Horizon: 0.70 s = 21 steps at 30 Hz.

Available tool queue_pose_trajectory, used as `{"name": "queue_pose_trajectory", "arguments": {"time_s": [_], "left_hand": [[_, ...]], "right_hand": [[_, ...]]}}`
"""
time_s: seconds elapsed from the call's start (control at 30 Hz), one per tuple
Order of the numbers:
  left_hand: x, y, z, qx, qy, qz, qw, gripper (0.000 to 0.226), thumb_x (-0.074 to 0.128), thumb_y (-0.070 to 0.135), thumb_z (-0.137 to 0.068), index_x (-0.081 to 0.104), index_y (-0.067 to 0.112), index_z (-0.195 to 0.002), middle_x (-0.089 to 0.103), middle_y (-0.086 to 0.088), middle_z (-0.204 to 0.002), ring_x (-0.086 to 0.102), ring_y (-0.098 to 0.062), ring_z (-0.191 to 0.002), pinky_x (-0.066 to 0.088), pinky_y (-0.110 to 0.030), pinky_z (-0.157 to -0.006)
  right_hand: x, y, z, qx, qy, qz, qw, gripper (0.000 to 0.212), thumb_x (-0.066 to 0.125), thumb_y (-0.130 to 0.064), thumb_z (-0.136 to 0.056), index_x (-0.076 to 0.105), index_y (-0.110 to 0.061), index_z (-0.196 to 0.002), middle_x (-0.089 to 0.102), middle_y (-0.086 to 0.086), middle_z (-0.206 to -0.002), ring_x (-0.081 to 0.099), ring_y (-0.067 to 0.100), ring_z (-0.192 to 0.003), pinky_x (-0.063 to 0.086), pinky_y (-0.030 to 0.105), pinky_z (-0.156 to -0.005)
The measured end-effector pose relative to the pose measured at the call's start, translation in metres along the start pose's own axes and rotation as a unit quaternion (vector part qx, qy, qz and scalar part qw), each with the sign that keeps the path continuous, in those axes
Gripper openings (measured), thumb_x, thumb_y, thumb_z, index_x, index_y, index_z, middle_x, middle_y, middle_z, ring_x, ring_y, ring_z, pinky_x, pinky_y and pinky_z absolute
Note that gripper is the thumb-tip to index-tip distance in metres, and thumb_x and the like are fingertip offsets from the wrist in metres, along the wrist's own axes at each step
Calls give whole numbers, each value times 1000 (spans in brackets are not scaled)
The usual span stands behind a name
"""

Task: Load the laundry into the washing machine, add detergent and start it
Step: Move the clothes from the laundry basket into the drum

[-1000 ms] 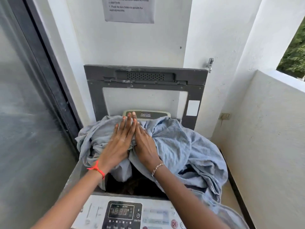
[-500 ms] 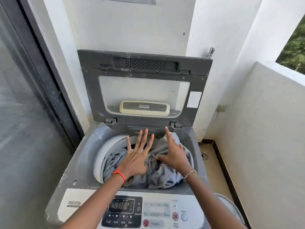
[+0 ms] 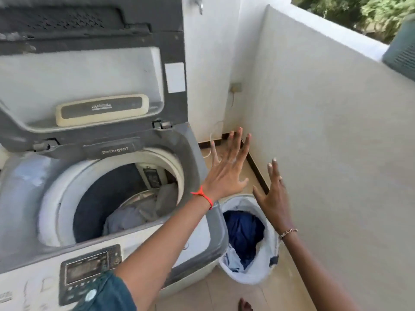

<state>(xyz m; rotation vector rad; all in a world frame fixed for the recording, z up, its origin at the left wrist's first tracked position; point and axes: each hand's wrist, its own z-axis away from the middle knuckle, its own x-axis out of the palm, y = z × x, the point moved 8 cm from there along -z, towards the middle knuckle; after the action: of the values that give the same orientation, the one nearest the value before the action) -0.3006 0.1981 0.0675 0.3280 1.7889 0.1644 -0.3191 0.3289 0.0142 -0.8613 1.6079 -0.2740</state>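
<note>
Wall socket [image 3: 236,87], tap [image 3: 199,5], trees [image 3: 370,12] outside

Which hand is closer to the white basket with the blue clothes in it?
The right hand. It hovers open over the far rim of the basket. The left hand is farther back, open, by the right edge of the washing machine.

- One grey-and-white top-loading washing machine [image 3: 20,187], with one dark grey hinged lid [image 3: 94,37] and one black control panel [image 3: 89,270].
- One white soft laundry basket [image 3: 267,268].
- One pale grey cloth [image 3: 137,214] inside the machine.
- One dark blue garment [image 3: 243,232] inside the basket.
- Two bare hands: the left hand [image 3: 226,169] and the right hand [image 3: 274,200].
- One orange-red wrist thread [image 3: 205,196].
- One metal chain bracelet [image 3: 287,232].
</note>
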Motion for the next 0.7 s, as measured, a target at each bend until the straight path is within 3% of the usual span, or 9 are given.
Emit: {"name": "queue_pose_trajectory", "arguments": {"time_s": [0.1,0.17,0.23,0.33,0.4,0.5,0.6,0.67,0.7], "left_hand": [[62,48,-30,8,-27,12,1000,112,64,29,-74,-23,22,-144,-15,-9,-157,-21,-20,-141,-9,-63,-108],[104,62,-31,-9,-46,16,999,109,60,15,-74,-24,26,-144,-14,-10,-157,-18,-22,-143,-6,-62,-109],[160,69,-26,-23,-78,-14,997,115,58,5,-67,-24,22,-145,-1,-13,-158,0,-26,-146,4,-63,-109],[257,52,5,-48,-158,-76,983,122,62,6,-53,-13,14,-149,23,-16,-154,24,-30,-142,18,-65,-107],[319,30,31,-75,-200,-90,973,126,64,0,-49,-11,16,-149,25,-14,-154,20,-28,-142,19,-64,-107],[404,-1,71,-91,-247,-123,957,126,62,-8,-49,-7,17,-151,15,-9,-156,11,-28,-143,6,-63,-111],[489,-26,109,-82,-319,-118,937,130,78,13,-52,-7,16,-151,16,-8,-157,11,-28,-144,9,-63,-109],[536,-42,126,-104,-349,-105,925,132,78,23,-55,-15,17,-149,8,-10,-156,2,-28,-146,3,-62,-111],[556,-50,133,-114,-356,-111,921,128,74,21,-60,-22,18,-145,-6,-10,-155,-8,-28,-146,-5,-61,-111]], "right_hand": [[6,81,26,61,-26,30,997,96,69,-16,-80,0,-16,-147,31,9,-150,41,27,-131,32,42,-109],[21,118,43,85,-62,38,994,102,67,-19,-81,-11,-29,-146,30,8,-151,45,27,-129,31,39,-110],[37,162,56,125,-98,37,987,102,67,-23,-82,-13,-36,-143,29,7,-151,47,29,-127,36,40,-107],[73,215,71,156,-136,29,978,91,66,-25,-83,4,-17,-148,27,7,-152,45,27,-128,42,34,-98],[110,244,82,157,-152,3,976,89,64,-26,-84,2,-18,-148,20,0,-154,39,21,-133,42,30,-98],[188,284,106,149,-197,-34,968,98,59,-28,-87,-22,-34,-142,2,-13,-154,18,14,-142,31,34,-112],[273,318,141,154,-261,-54,951,104,60,-29,-83,-28,-38,-138,-8,-11,-153,2,12,-143,17,39,-117],[319,340,163,148,-273,-28,950,119,71,-32,-72,-26,-29,-142,-2,-4,-156,17,20,-141,21,39,-115],[338,351,171,143,-273,-19,951,131,79,-34,-62,-22,-23,-145,0,-3,-157,28,24,-138,25,37,-112]]}}
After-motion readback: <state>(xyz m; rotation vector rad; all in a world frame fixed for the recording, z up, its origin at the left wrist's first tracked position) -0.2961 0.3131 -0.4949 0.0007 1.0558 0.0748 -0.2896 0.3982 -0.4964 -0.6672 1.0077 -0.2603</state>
